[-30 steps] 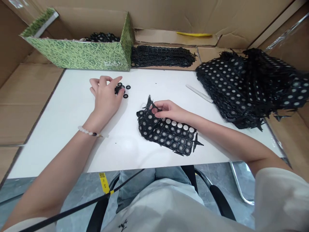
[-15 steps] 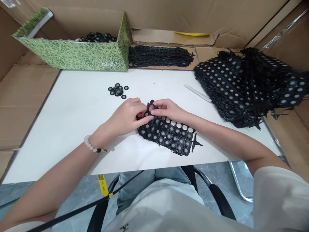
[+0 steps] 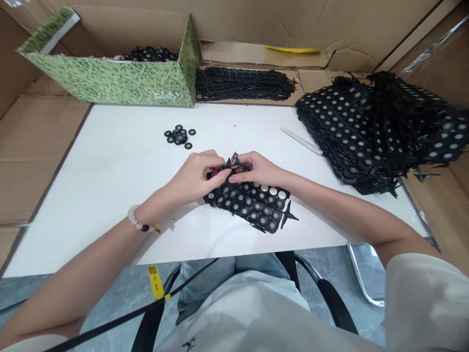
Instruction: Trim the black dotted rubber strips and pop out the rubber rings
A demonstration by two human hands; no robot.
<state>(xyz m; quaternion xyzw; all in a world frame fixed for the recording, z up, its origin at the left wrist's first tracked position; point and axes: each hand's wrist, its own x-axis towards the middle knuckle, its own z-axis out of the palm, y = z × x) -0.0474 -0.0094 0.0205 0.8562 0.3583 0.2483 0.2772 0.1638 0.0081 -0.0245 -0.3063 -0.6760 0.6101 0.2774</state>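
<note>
On the white table lies a black moulded rubber sheet (image 3: 252,205) with rows of round, grey-centred rings. My left hand (image 3: 200,176) is closed on its upper left edge, thumb pressed near the fingertips. Just beside it, my right hand (image 3: 258,168) pinches the upper edge of the same sheet. Thin torn-looking black strands stick up between the two hands. Fingers partly hide what lies between them. A small pile of loose black rings (image 3: 179,136) sits beyond my left hand.
A green patterned box (image 3: 117,80) holding black pieces stands at the back left. Beside it is a stack of black perforated sheets (image 3: 245,84). A large heap of ringed sheets (image 3: 351,132) lies at right, near a pale thin tool (image 3: 301,141). Cardboard walls surround the table.
The sheet has shifted slightly left under my hands. Its upper edge is now bent up between my fingers, and my right hand covers more of the white-dotted row.
</note>
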